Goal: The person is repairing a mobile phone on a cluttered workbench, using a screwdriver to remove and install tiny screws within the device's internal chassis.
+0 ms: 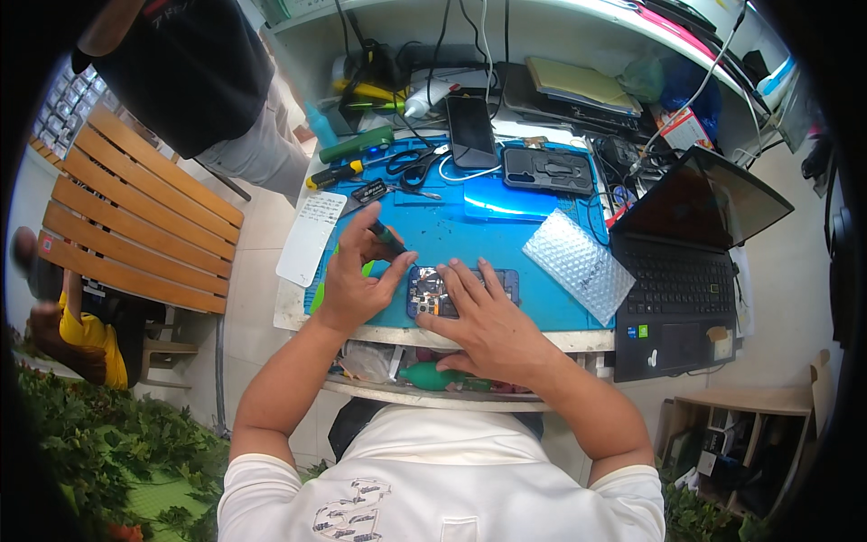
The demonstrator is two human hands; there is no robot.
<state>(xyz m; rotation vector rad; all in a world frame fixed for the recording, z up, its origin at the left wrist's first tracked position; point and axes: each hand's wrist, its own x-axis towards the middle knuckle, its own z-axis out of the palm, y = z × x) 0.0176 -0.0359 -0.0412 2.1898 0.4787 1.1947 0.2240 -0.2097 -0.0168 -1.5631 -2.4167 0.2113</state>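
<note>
Head view, near to far.

Item: open drawer with a pale front edge (433,397), below the bench top; contents include a green rounded object (429,376).

Item: smartphone with a dark blue frame, opened, inner parts showing (424,287); lies flat near the bench's front edge, on a blue work mat (424,226). Long axis runs left to right, roughly parallel to that edge; the exposed board end points left. Which end is the phone's top cannot be told.

Item: right hand (483,330), fingers spread and nearly straight, laid over the phone's middle; grips nothing.

Item: left hand (359,275), thumb and fingers curled around a slim dark green-and-black tool (388,238), its lower end close to the phone's upper left corner; contact cannot be made out.

Hazards, as judged: the tool could skid and score the board, should the phone slide under fingers that press but do not clamp. A small loose part, if flicked or nudged, could drop over the near edge into the drawer.

Item: clear bubble-wrap pouch (580,266), right of the phone; beyond it, open black laptop (675,298).

Item, farther: glossy blue sheet (508,200); black-handled scissors (415,167); dark rugged phone case (548,170); black slab phone (470,133).
</note>
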